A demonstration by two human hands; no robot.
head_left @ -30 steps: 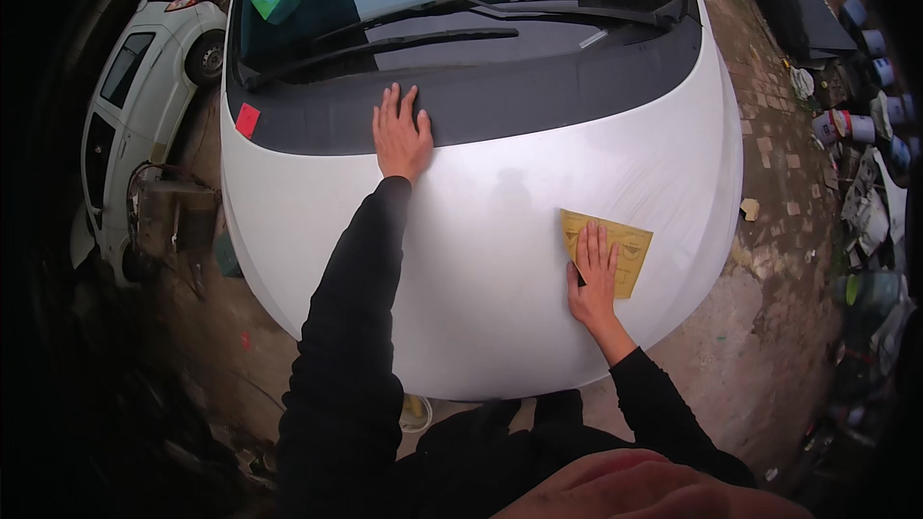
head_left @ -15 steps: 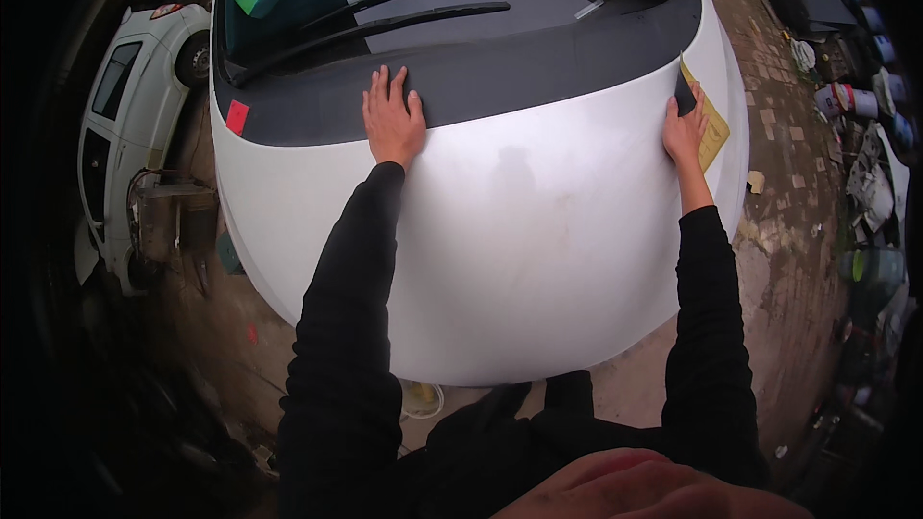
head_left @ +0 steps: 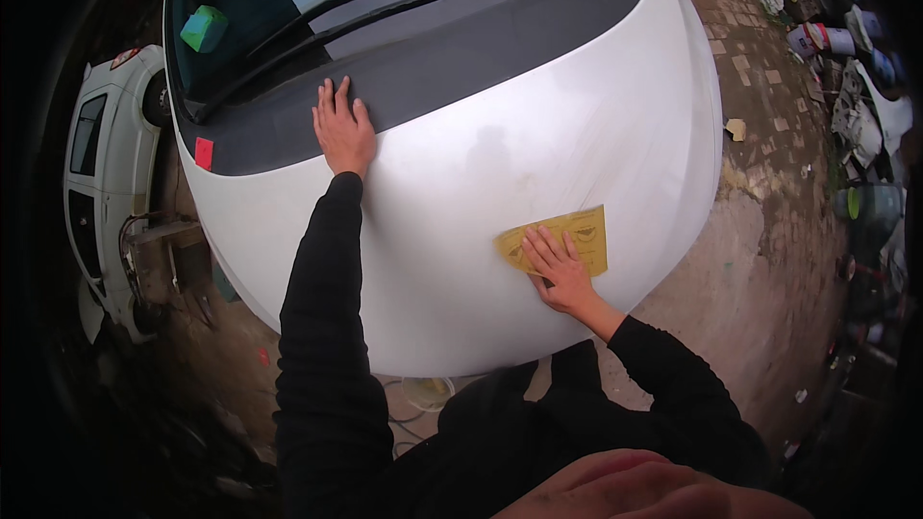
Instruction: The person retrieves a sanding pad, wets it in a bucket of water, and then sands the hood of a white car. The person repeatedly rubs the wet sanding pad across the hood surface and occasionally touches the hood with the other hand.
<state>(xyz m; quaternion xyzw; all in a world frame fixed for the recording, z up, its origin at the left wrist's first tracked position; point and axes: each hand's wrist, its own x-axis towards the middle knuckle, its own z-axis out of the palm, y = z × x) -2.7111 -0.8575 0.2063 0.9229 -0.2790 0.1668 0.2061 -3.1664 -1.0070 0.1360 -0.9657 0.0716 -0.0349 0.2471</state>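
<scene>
In front of me is a white car hood (head_left: 442, 221) with a dark grey band (head_left: 481, 62) along its windshield edge. My left hand (head_left: 344, 130) rests flat at the border of the band and the white paint, fingers stretched out and holding nothing. On the lower right part of the hood my right hand (head_left: 562, 274) holds a yellow sheet of sandpaper (head_left: 588, 240) against the surface. Its fingers lie over the sheet's printed back. A small dark patch shows by the thumb; what it is I cannot make out.
A red patch (head_left: 204, 153) sits at the band's left end, and wipers (head_left: 375, 16) cross the windshield. Another white car (head_left: 115, 144) stands at left. Paint cans (head_left: 820, 39) and scrap line the right side. Near my feet is a bucket (head_left: 426, 392).
My right hand has swept the sandpaper from the hood's far right edge toward me and leftward. The view has turned and shifted; my left hand stays at the band's edge.
</scene>
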